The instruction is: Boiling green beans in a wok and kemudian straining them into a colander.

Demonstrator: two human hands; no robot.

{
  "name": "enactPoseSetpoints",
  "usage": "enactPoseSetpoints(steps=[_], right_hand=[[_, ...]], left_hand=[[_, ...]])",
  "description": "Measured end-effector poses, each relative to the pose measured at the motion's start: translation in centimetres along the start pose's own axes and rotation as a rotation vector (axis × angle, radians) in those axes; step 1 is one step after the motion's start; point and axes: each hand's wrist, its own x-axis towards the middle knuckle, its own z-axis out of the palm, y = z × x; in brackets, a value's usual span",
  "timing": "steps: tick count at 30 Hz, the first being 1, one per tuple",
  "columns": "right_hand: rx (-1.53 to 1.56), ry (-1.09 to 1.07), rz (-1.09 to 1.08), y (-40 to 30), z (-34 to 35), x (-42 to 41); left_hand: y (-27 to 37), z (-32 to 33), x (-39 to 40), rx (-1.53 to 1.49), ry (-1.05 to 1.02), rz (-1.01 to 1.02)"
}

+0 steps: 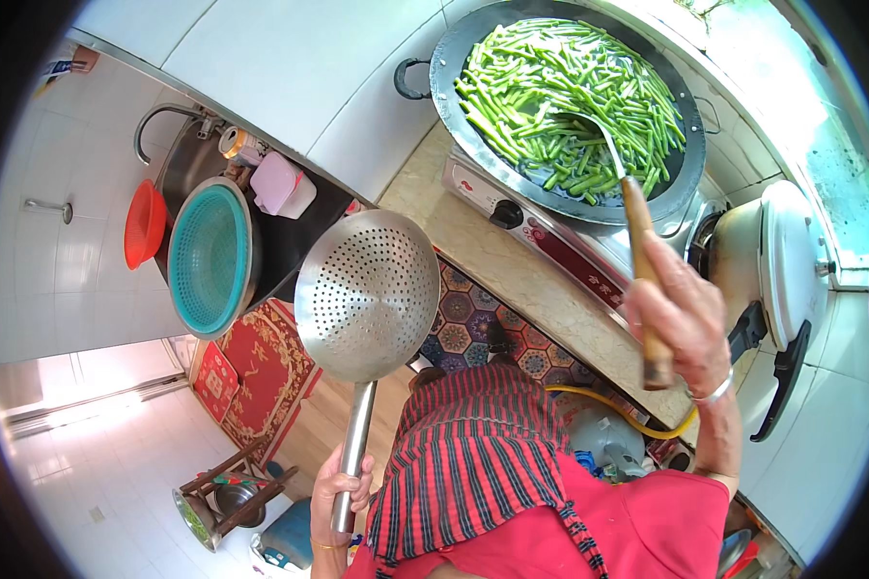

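My right hand [684,315] grips the wooden handle of a metal ladle [610,141], whose bowl rests among cut green beans [514,79] in liquid. The beans fill a large dark wok [452,145] on a tabletop gas stove [507,213]. Lower down, my left hand [344,481] is closed round the steel handle of a perforated skimmer [368,297]. The skimmer is held in the air over the floor, left of the counter, with nothing in its bowl.
A pressure cooker [746,253] stands right of the wok, its black handle jutting out. On the left are a sink [188,163], a teal colander [210,260] in a metal basin, a red basket [143,224] and a lidded plastic container [282,184]. A yellow hose [623,412] runs below the counter.
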Motion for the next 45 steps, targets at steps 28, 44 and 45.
enactPoseSetpoints(steps=[28,44,45], right_hand=[[0.915,0.367,0.995,18.1,-4.2,2.9],[1.176,0.447,0.826,17.3,-1.6,5.0],[1.184,0.443,0.814,17.3,-1.8,4.9]], left_hand=[[-3.7,-4.3,9.2,-0.042,-0.017,-0.179],[-3.9,-3.5,9.0,-0.047,-0.032,-0.167],[-3.8,-3.7,9.1,-0.041,-0.049,-0.167]])
